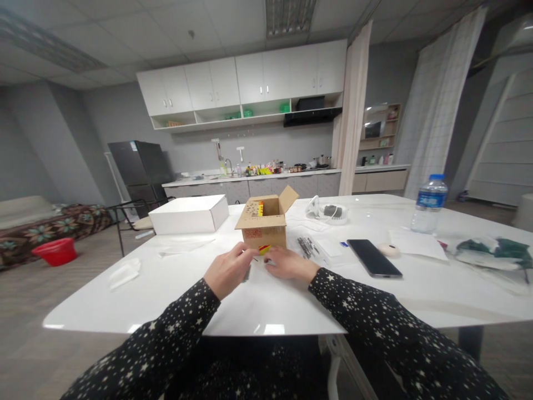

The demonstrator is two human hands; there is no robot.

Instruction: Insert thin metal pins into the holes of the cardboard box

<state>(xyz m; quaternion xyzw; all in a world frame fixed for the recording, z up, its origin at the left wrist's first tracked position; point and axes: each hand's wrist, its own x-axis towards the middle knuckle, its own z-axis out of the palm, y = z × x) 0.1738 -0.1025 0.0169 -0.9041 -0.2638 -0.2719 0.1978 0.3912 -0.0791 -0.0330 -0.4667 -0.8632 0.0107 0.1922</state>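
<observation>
Both of my hands rest on the white table [166, 289] just in front of a small open cardboard box [266, 225]. My left hand [228, 271] pinches a thin dark piece that hangs below its fingers. My right hand [289, 263] lies palm down, its fingers curled over something small that I cannot make out. A small yellow and red item [264, 249] lies between the two hands at the foot of the box. Black sleeves with white stars cover both forearms.
A white flat box [189, 214] stands at the back left. A black phone [373, 258], a pile of small dark parts [307, 246], a water bottle [428, 211] and a green-white bundle [491, 251] lie to the right. A kitchen counter is behind.
</observation>
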